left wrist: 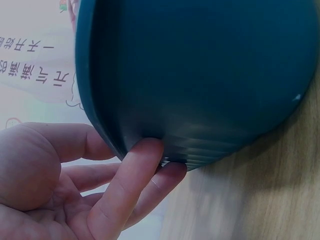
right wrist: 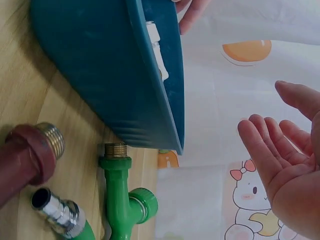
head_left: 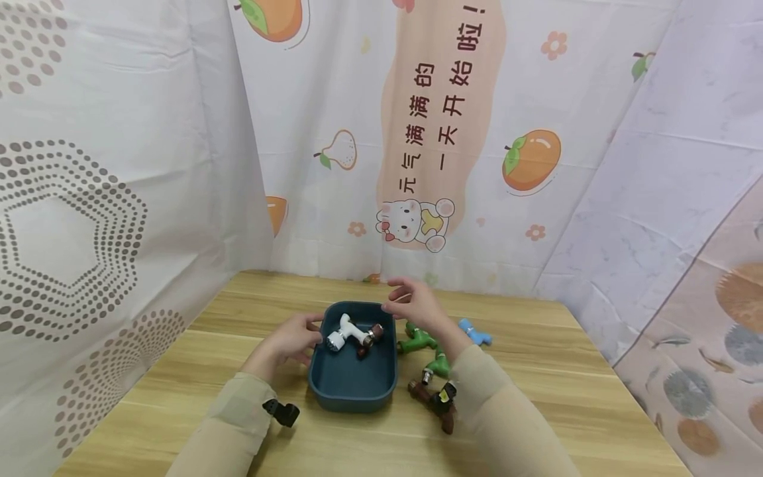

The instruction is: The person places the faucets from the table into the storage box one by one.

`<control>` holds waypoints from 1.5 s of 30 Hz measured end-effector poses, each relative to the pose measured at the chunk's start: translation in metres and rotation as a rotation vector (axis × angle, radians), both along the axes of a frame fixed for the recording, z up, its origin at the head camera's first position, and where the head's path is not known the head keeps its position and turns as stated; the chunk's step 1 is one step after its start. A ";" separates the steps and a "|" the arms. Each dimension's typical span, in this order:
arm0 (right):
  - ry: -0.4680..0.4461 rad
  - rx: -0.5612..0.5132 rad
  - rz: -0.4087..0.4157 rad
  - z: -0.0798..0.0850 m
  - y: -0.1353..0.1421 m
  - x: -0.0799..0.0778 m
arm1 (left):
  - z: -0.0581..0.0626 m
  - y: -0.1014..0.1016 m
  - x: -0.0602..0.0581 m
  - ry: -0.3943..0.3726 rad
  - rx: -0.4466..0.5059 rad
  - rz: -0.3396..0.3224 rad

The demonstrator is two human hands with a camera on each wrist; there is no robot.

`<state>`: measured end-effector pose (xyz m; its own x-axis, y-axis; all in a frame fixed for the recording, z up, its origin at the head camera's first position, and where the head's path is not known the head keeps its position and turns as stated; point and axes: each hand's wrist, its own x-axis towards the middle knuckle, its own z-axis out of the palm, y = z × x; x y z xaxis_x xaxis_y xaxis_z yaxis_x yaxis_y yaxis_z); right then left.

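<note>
Left hand pinches the wall of a teal bin; right hand hovers with its fingers apart

The left hand (head_left: 295, 338) pinches the rim of a deep teal, round-cornered plastic bin (head_left: 352, 383), thumb over the edge and fingertips pressed against fine horizontal ridges on the outer wall. The bin stands on the table, directly right of this grip. Inside it, close to the grip, lies a glossy white tap (head_left: 353, 331) with a silvery end; touching its farther side is a dark red-brown piece with a brassy part (head_left: 376, 332).

Across the bin from the grip, the right hand (head_left: 417, 305) hangs above the far right corner, holding nothing, fingers slightly bent and apart from the thumb. Beyond that wall lie two green taps (head_left: 419, 341), one showing a brassy screw thread, another a ribbed metal nozzle. A pale blue tap (head_left: 475, 332) rests farther out, while a dark red-brown tap (head_left: 420, 391), partly hidden, lies nearer the person.

Under everything runs a smooth, light wood-grain table (head_left: 536, 371). Behind it hangs a softly creased white curtain (head_left: 334, 73) printed with orange fruit, flowers, a rabbit and Chinese lettering; dotted hexagon-patterned cloth (head_left: 173, 86) hangs left of the grip, marble-veined cloth (head_left: 620, 159) to the far right.
</note>
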<state>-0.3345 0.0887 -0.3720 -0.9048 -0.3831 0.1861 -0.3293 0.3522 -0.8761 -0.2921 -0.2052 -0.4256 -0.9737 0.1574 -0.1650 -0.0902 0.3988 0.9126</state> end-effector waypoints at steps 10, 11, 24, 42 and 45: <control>0.037 0.012 0.002 0.003 0.017 0.004 | 0.000 -0.001 -0.001 -0.005 -0.005 0.005; 0.046 0.019 0.000 0.005 0.018 0.005 | 0.000 -0.001 -0.001 -0.004 -0.010 0.006; 0.119 0.067 -0.007 0.010 0.042 0.015 | -0.002 -0.001 -0.003 0.006 -0.010 0.003; 0.145 0.119 -0.004 0.011 0.077 0.022 | -0.003 -0.001 -0.003 0.012 -0.026 0.003; 0.160 0.122 0.005 0.011 0.083 0.023 | -0.003 -0.001 -0.003 0.014 -0.027 0.004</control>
<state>-0.3117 0.1715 -0.3606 -0.8653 -0.4161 0.2795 -0.4631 0.4502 -0.7634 -0.2953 -0.2064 -0.4287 -0.9764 0.1496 -0.1558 -0.0793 0.4230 0.9027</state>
